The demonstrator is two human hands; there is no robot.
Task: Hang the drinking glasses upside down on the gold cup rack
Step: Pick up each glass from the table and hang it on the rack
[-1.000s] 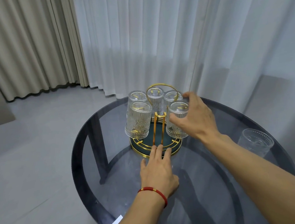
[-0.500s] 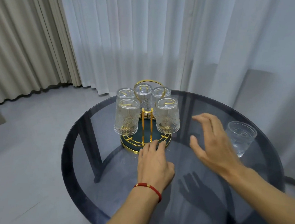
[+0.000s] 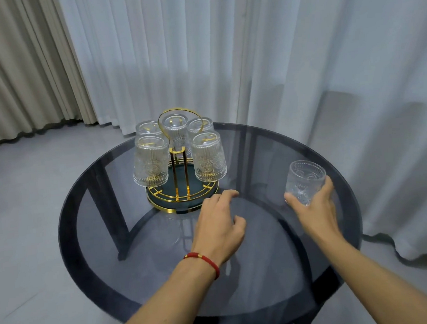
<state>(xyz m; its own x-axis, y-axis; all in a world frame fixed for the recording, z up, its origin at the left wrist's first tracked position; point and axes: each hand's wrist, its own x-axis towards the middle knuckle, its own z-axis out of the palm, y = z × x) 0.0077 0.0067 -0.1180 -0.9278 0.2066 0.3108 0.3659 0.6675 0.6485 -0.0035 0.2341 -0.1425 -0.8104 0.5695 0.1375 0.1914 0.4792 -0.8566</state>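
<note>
Half a second ago the right hand (image 3: 313,205) was hovering flat and spread over the glass table (image 3: 92,261), short of the loose drinking glass (image 3: 304,180); now it is wrapping around that glass, with the thumb lying on the left side of the lower body and the fingers curling round the right side. The glass is standing upright, mouth up, and its base is sitting in the crook between thumb and fingers, hidden by the hand, so it cannot be told whether it is resting on the table or clear of it. The left hand (image 3: 218,222), which was lying flat with its fingertips at the base of the gold cup rack (image 3: 181,190), is now sitting a little to the right and nearer, fingers loosely bent and gripping nothing; its fingertips are lying just beside the near right edge of the rack's round base. A red bracelet (image 3: 205,261) is circling the left wrist. Five hung glasses (image 3: 151,161) are sitting upside down on the rack, beyond the left fingertips and well to the left of the right hand's fingers. White curtains (image 3: 223,46) are hanging behind the table.
</note>
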